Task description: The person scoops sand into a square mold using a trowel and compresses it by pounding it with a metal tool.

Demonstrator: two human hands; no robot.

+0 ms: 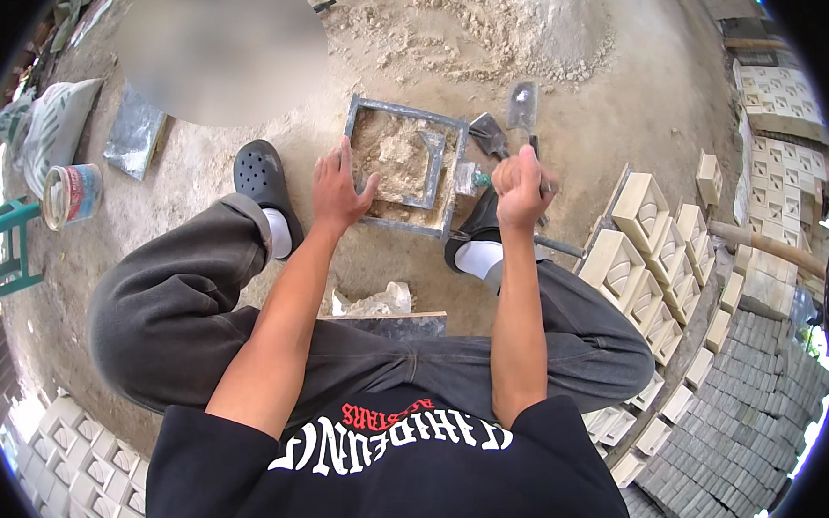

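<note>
A rectangular grey metal mould frame [408, 110] lies on the ground between my feet. Loose tan sand mix [396, 155] fills part of it, around an inner angled metal piece [431, 171]. My left hand [341, 191] rests at the frame's left side, fingers stretched and thumb apart. To the right of the frame, my right hand [523, 190] is closed in a fist. From it a small hand tool with a green handle [481, 179] points toward the frame's right edge; its pale end is hard to make out. A trowel [523, 105] and a dark scoop [488, 133] lie just beyond that fist.
Heaped sand [558, 32] lies ahead. Moulded pale blocks [635, 261] stand in rows at right, near stacked grey tiles [724, 425]. At left are a bucket [73, 194], a green stool [4, 247], a sack [63, 128] and a metal plate [133, 134]. A board [392, 323] lies before me.
</note>
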